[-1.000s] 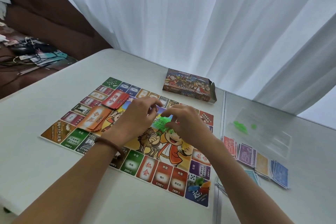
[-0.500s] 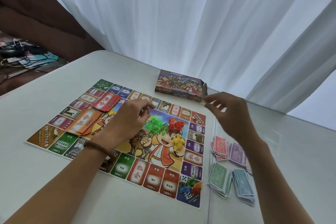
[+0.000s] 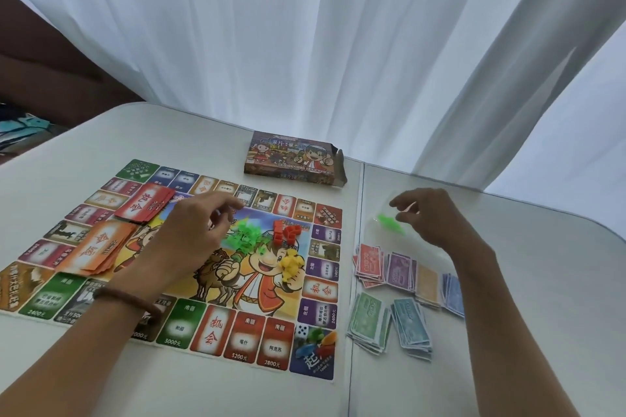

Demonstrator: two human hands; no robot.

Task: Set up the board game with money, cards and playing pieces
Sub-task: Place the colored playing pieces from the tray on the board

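White tabletop (image 3: pixel 508 281) before a pale curtain (image 3: pixel 305 44): toward its far right edge the right hand (image 3: pixel 433 218) curls over a clear bag (image 3: pixel 376 235) of green pieces (image 3: pixel 391 223), grip undeterminable; the film is probably light, limp and slippery, best pinched at an empty corner.

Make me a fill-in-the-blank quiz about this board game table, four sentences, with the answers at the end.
1. The bracelet is on the ___ wrist.
2. The money lies to the ___ of the board.
3. The pieces in the bag by the right hand are ___.
4. The red deck lies beside a deck coloured ___.
Answers: left; right; green; orange.
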